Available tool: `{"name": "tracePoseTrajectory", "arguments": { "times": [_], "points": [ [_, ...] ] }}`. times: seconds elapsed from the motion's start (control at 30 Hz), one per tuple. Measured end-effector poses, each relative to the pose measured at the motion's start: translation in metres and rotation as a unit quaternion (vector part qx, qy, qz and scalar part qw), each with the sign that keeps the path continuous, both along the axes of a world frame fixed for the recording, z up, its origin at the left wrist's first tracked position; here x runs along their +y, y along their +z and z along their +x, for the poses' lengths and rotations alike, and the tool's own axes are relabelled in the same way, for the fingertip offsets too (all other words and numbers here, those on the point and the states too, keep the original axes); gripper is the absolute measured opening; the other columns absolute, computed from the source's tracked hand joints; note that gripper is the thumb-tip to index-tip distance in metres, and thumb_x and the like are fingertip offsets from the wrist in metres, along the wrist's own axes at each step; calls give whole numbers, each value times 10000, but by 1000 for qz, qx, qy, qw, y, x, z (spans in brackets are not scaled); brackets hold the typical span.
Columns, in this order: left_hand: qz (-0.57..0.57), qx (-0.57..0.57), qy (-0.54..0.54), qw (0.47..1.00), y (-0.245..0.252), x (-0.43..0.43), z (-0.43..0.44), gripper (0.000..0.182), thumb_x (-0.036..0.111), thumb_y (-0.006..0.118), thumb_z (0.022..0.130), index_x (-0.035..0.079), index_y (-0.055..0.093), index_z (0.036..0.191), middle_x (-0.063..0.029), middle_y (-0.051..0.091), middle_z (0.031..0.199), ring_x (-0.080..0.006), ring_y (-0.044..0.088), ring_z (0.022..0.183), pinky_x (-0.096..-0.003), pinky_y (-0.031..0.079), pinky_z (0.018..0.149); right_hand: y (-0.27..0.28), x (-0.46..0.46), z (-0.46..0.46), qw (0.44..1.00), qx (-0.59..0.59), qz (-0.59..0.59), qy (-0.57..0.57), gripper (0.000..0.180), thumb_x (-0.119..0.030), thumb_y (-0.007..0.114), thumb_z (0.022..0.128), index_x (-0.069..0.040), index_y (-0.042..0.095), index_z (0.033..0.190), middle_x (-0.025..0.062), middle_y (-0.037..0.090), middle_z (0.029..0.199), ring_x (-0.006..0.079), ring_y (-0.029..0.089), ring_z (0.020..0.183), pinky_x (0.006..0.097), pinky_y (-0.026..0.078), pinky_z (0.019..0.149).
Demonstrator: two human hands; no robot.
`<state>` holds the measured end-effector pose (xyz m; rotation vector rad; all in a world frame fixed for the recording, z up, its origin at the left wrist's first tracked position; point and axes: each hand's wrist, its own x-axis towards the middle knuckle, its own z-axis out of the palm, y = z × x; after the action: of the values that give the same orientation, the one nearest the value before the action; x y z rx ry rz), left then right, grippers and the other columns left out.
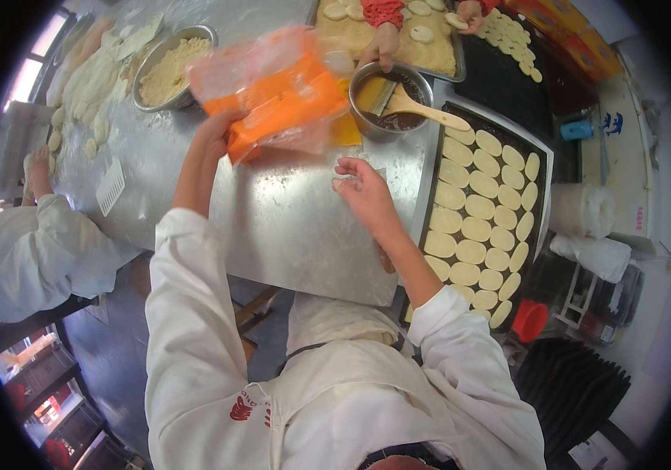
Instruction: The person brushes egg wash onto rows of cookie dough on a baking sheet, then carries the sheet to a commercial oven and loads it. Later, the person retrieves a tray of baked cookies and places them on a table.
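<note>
My left hand (225, 132) grips the near-left edge of an orange and clear plastic bag (288, 94), which is blurred and held above the steel table (306, 235). My right hand (366, 191) is over the table with its fingers apart, holding nothing. Partly hidden under my right forearm lies a tool with a brown handle (386, 259). Beyond that hand stands a metal pot (391, 136) of dark liquid, with a wooden-handled brush (423, 108) resting across it. To the right, a black baking tray (447, 111) bears rows of flat oval dough pieces (479, 207).
A co-worker's hand (384, 46) touches the pot's rim; their other hand (471, 16) holds a dough piece over a filled tray (462, 64). At left are a bowl of crumbly filling (171, 70), a white slotted scraper (111, 187) and another person's arm (53, 205).
</note>
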<state>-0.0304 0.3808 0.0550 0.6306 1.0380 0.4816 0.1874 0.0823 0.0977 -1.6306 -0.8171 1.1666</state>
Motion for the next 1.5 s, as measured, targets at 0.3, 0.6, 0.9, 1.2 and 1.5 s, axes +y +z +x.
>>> {"name": "tracePoseTrajectory", "arguments": {
  "times": [0.3,0.6,0.9,1.2,1.5],
  "points": [
    [-17,-89,65,994,35,-129,-130,502,54,742,847,-23,551,1305,-163,655,1251,-281,675,1102,-433,570,964,1,32,-10,956,-277,81,-52,596,-233,716,899,24,468,1376,184,558,1361,305,550,1255,380,465,1017],
    [34,1,91,995,41,-222,-146,465,34,727,846,-16,571,1281,-109,687,1164,-241,696,1016,-392,580,902,-42,54,-75,995,28,60,72,418,-230,675,899,51,602,1199,200,686,1108,290,659,1037,386,505,905],
    [344,331,148,866,67,-335,-89,332,92,635,898,0,630,1217,-210,728,922,-257,734,911,-369,548,757,15,-40,-91,920,351,-20,173,512,-366,516,1050,16,485,1389,120,610,1298,208,619,1167,356,539,956],
    [458,407,145,777,107,-467,-7,430,194,740,814,55,600,1196,-165,654,1084,-396,647,1010,-427,533,834,62,-137,-102,931,269,58,241,335,-107,728,870,31,608,1150,51,641,1037,153,626,953,293,524,824],
    [590,408,44,695,115,-602,44,332,134,693,776,-6,631,1070,-219,609,1128,-399,556,1119,-470,484,958,22,-245,-55,915,355,84,169,343,-54,663,924,25,581,1248,102,653,1154,226,672,1014,333,562,855]
  ]
}}
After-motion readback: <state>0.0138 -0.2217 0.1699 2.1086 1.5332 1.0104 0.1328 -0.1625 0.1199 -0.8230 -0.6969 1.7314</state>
